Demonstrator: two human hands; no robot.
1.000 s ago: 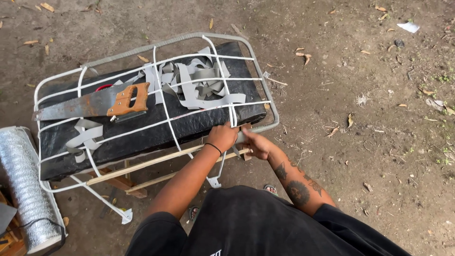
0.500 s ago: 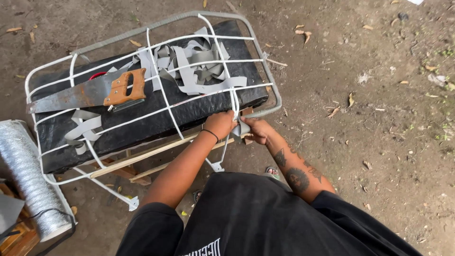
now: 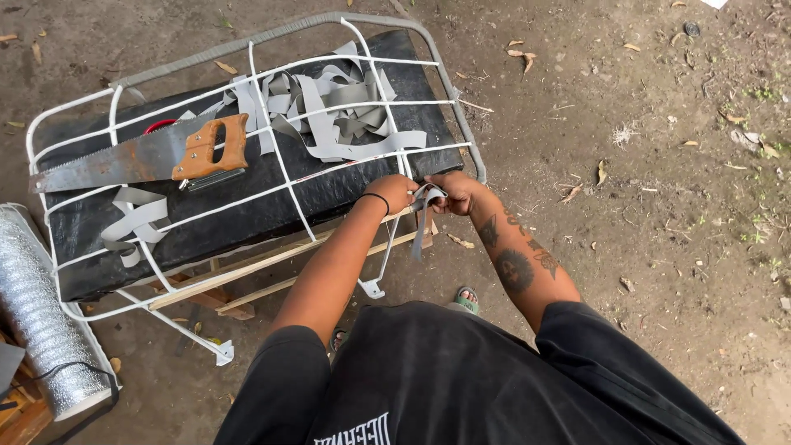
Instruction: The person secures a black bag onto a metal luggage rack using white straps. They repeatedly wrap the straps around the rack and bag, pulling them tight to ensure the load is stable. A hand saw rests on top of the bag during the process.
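Observation:
A white wire frame [image 3: 272, 161] lies over a black padded board [image 3: 247, 206] on wooden slats. At its near right corner my left hand [image 3: 394, 194] and my right hand [image 3: 455, 191] both grip a grey strap [image 3: 422, 216], whose loose end hangs down below the frame's edge. More grey strap lies in a tangled pile [image 3: 338, 111] on the board under the wires. A handsaw [image 3: 144, 158] with an orange-brown wooden handle rests on top of the frame at the left.
A silver flexible duct [image 3: 37, 317] lies at the lower left beside a wooden box. Bare dirt ground with dry leaves [image 3: 659, 165] spreads to the right. My sandalled foot [image 3: 466, 298] shows beneath the frame's corner.
The view has shifted slightly and closer. Both hands stay at the frame's near right corner, working the grey strap; its loose end now hangs below the edge.

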